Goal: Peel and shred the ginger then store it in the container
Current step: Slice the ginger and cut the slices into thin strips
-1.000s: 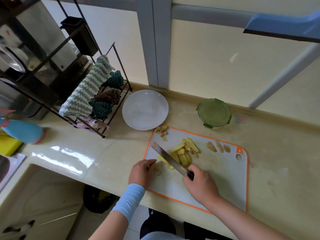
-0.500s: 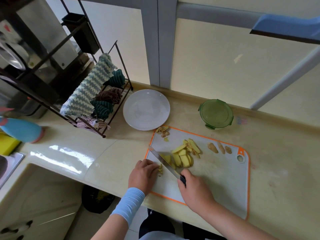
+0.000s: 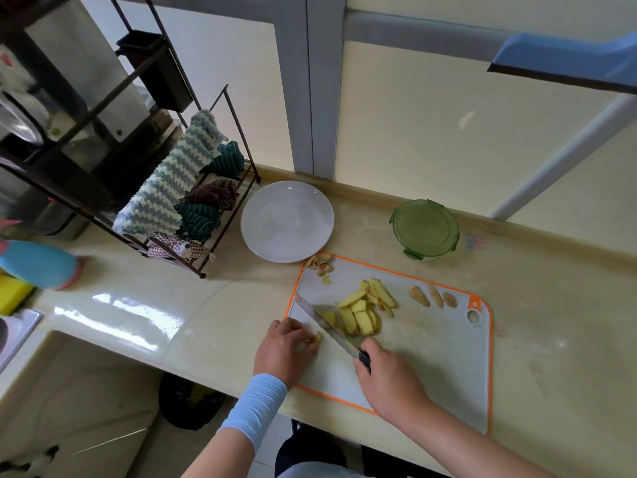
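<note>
Gripping the knife (image 3: 327,326) by its dark handle, the right hand (image 3: 389,381) has its fingers wrapped tight. The blade's long axis runs diagonally, tip pointing up-left toward the orange left edge of the cutting board (image 3: 431,357). With fingers curled, the left hand (image 3: 282,350) pinches a small ginger piece (image 3: 319,337) right at that edge, just beside the blade. The ginger slices (image 3: 362,315) are piled on the blade's far side. The board's right half is bare white. A lidded green container (image 3: 425,229) sits on the surface (image 3: 551,322) beyond the board, apart from it.

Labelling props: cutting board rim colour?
Orange, around a white cutting board; head view shows it.
</note>
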Demonstrator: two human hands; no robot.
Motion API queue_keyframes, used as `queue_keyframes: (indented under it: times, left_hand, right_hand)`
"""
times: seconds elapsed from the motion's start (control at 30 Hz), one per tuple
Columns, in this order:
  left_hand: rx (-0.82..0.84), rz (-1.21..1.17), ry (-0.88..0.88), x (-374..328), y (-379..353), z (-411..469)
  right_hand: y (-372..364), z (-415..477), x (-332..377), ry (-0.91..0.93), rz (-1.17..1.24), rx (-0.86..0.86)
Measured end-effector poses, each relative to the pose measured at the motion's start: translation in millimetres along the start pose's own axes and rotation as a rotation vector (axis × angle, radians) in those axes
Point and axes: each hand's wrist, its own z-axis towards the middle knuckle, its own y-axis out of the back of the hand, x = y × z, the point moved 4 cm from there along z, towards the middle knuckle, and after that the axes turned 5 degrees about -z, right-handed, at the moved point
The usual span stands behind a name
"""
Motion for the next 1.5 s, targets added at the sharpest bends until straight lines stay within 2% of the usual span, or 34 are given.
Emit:
queue_keyframes:
  times: [0.17,0.4,0.5,0.63,0.8,1.0,1.13,1.3,1.5]
  left_hand:
    - [0.034,-0.017,-0.057,7.2,6.1,2.8]
    - [0.011,0.11,0.028,-7.4,9.5,5.2]
    - [-0.038,0.023,0.1,-8.2,8.6,-0.6]
    - [-0.048,0.01,-0.111,0.5,-0.4,-6.1]
    - [0.003,-0.011,-0.179,3.9,-2.3,3.3]
    - [-0.119,-0.01,-0.282,2.0,6.1,-6.9]
    - [-0.141,-0.007,-0.359,-4.6,-2.9,-14.8]
    - [-0.139,0.012,-0.36,-5.1,-14.7,-14.4]
    - [-0.202,0.056,-0.428,-12.6,-13.0,-15.2]
  right_hand:
    - [0.1,0.3,0.5,0.019,-0.011,0.005]
    - [-4.8,0.1,3.4,0.057,-0.129,0.025]
    - [-9.3,1.1,4.1,0.063,-0.082,0.065]
    - [-13.1,3.4,3.1,0.073,-0.068,0.078]
    - [-7.6,6.7,2.5,0.065,-0.049,0.055]
    - [-7.9,5.8,1.6,0.099,-0.071,0.056]
    - [-15.7,5.3,-0.2,0.119,-0.106,0.041]
    - [-31.2,2.5,-3.1,0.171,-0.12,-0.003]
    - [-34.6,-2.0,-9.5,0.276,-0.324,-0.123]
